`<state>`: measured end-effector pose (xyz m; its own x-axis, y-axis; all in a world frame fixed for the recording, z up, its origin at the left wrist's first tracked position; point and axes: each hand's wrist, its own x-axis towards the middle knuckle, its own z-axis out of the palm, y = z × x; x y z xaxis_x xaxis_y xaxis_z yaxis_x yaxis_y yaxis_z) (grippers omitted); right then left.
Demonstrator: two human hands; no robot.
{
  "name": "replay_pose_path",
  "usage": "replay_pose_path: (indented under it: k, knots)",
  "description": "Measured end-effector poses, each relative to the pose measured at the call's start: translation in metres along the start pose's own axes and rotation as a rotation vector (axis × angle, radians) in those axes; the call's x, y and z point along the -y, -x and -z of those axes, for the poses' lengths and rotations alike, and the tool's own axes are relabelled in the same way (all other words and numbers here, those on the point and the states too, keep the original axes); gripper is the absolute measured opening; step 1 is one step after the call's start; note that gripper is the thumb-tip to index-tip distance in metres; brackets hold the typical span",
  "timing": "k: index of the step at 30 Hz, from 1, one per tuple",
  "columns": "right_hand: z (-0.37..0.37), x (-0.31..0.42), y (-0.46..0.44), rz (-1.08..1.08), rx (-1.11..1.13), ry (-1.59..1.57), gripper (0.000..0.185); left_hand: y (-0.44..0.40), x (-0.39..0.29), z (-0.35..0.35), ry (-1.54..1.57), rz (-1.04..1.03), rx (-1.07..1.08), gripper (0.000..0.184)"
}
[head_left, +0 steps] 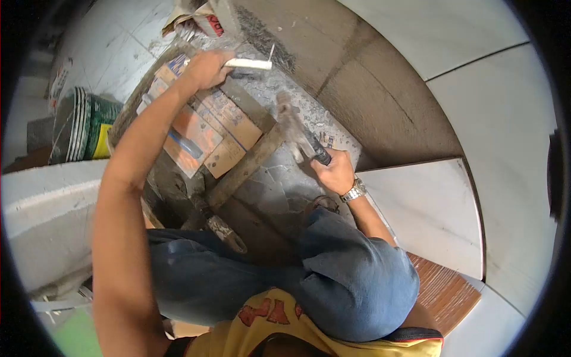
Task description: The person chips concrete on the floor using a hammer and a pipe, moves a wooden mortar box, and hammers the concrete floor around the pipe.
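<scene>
My left hand (209, 68) reaches out over a cardboard box, its fingers closed around a narrow white strip (250, 63). A thin nail-like pin (272, 52) stands up at the strip's far end. In my right hand (336, 172), wearing a metal wristwatch (353, 190), is the black handle of a hammer (306, 138). Motion blurs the hammer's head, which is apart from the strip, above a dusty, debris-strewn surface. Beneath my left forearm lies the printed cardboard box (229, 128), with a blue-handled tool (185, 144) on it.
A green bucket (101, 128) stands at the left. Brown plastered wall (357, 65) and large pale tiles (493, 119) rise at the right. A loose white tile (428, 208) leans beside my right arm, above a brown wood-patterned board (443, 291). A trowel-like handle (226, 234) lies near my knees.
</scene>
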<state>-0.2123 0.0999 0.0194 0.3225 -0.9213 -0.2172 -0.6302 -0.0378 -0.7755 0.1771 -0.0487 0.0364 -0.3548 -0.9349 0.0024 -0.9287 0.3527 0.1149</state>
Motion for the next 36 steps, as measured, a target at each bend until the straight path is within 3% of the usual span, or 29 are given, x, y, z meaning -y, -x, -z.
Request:
replay_pose_path:
  k: [2, 5, 12, 16, 24, 30, 34, 36]
  knots:
    - [0.0, -0.001, 0.0, 0.005, 0.009, 0.019, 0.023, -0.011, -0.007, -0.004, -0.004, 0.053, 0.107, 0.021]
    - [0.003, -0.003, 0.001, 0.019, 0.05, 0.078, 0.023, -0.039, -0.005, -0.023, -0.138, -0.072, 0.139, 0.016]
    - [0.001, -0.002, -0.008, -0.033, 0.054, 0.127, 0.025, -0.063, -0.01, -0.046, -0.19, 0.018, 0.184, 0.019]
    - [0.002, 0.003, -0.018, 0.036, 0.033, 0.147, 0.024, -0.066, 0.001, -0.059, -0.198, -0.024, 0.125, 0.019]
    - [0.008, 0.031, -0.038, 0.309, -0.045, 0.233, 0.022, -0.075, -0.004, -0.046, -0.2, -0.022, 0.274, 0.024]
    - [0.013, 0.042, -0.041, 0.196, -0.05, 0.267, 0.019, -0.082, 0.006, -0.065, -0.214, -0.055, 0.201, 0.022]
    - [0.011, 0.051, -0.042, 0.303, -0.032, 0.312, 0.022, -0.079, -0.001, -0.059, -0.199, 0.009, 0.192, 0.021]
    - [0.008, 0.04, -0.057, 0.173, 0.02, 0.425, 0.024, -0.084, 0.002, -0.062, -0.195, 0.044, 0.202, 0.021]
